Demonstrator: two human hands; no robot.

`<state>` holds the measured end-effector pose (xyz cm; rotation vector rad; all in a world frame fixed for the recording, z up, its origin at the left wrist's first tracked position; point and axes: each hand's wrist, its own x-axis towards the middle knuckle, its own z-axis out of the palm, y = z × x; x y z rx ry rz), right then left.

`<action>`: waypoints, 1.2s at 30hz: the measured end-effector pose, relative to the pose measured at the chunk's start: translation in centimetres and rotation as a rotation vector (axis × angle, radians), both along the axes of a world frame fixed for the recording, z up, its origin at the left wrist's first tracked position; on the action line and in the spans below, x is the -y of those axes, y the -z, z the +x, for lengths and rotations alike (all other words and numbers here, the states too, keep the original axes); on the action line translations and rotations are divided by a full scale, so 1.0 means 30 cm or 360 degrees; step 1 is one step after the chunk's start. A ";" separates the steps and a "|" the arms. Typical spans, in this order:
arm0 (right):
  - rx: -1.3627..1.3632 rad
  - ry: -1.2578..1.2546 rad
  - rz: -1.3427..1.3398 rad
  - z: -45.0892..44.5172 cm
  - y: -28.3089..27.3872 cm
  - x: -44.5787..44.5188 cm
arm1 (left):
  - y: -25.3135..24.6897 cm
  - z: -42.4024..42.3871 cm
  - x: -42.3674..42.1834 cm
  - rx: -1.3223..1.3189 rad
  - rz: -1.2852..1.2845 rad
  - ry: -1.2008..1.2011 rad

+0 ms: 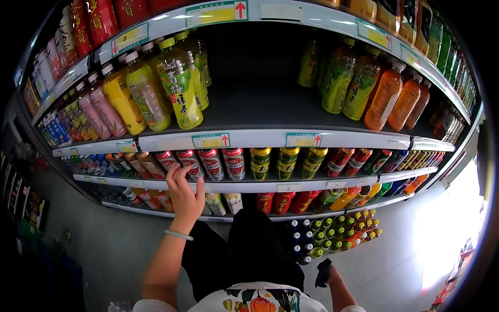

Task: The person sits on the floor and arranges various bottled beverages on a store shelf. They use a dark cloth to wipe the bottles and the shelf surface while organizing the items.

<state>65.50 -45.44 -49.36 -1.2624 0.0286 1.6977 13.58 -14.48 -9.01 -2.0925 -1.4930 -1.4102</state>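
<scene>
My left hand (186, 195), with a pale bangle (178, 234) on its wrist, is raised at the can shelf with the fingers apart and bent. Its fingertips are over or against the red and silver cans (190, 165); contact cannot be told for certain. More red and silver cans (211, 164) stand just right of it, then green and gold cans (260, 163). Low at the right, my right hand (332, 274) holds a crumpled black cloth (323, 273) above the floor. On the shelf above stand green tea bottles (181, 87).
Orange drink bottles (384, 99) stand on the upper shelf (257, 113), whose white front rail (253, 141) juts over the cans. Lower down are red cartons or cans (284, 202). Packed bottles with green, yellow and white caps (329, 234) stand on the floor (390, 253) at my right.
</scene>
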 end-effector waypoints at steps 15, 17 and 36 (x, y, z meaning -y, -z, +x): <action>-0.0344 0.0796 0.0145 0.075 -0.164 -0.393 | 0.341 -0.012 0.259 0.0264 -0.0616 0.0107; -0.0259 0.0830 0.0092 0.093 -0.177 -0.424 | 0.349 -0.028 0.271 0.0195 -0.0626 0.0090; 0.2897 -0.0172 0.0698 -0.242 -0.563 -0.717 | 0.260 -0.072 0.098 0.0532 -0.0415 0.0006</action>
